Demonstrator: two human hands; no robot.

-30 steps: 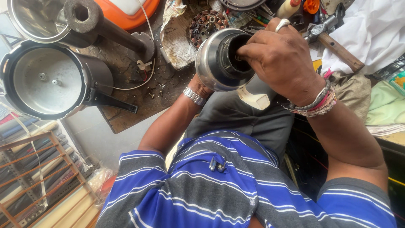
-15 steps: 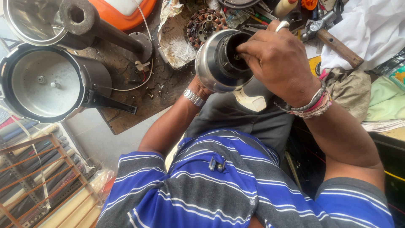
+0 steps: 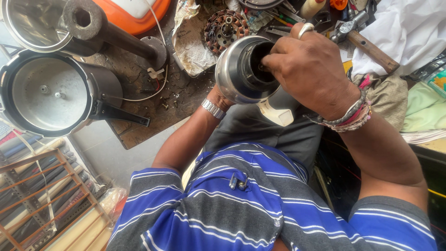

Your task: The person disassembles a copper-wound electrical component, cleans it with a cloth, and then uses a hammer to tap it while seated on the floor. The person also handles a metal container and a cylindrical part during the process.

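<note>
A round steel jar (image 3: 236, 74) with a white handle lies tilted over my lap, its open mouth turned up and to the right. My right hand (image 3: 312, 69), with a ring and several wrist bands, has its fingers reaching into the jar's mouth; what they grip inside is hidden. My left hand (image 3: 216, 100), with a metal watch on the wrist, is mostly hidden under the jar and supports it from below.
A pressure cooker (image 3: 51, 95) with a black handle sits at the left on a worn wooden bench (image 3: 153, 114). A copper-wound motor part (image 3: 226, 29), a hammer (image 3: 367, 42), hand tools, white cloth (image 3: 409, 32) and an orange item (image 3: 139, 11) lie beyond.
The jar and both hands stay in nearly the same place; my right fingers shift slightly inside the jar's mouth.
</note>
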